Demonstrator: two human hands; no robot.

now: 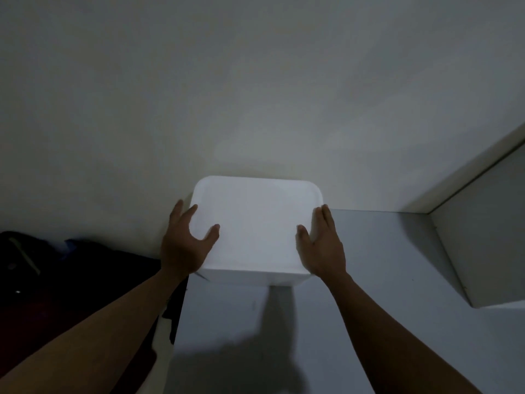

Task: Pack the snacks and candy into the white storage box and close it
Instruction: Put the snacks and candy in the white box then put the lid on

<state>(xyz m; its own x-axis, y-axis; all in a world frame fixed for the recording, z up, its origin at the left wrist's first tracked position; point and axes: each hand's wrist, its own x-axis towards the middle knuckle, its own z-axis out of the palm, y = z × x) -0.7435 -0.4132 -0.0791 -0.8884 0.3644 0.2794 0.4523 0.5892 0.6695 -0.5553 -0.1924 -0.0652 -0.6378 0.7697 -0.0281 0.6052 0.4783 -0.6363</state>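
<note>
As left fingers (188, 216) splay, right fingers (326, 220) press box (255, 223).

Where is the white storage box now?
Head view: the white storage box is at centre, between the left hand and right hand, by the wall, at the left edge of the grey surface.

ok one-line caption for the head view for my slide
Left hand and right hand press the sides of the closed white storage box on a white surface.
</note>
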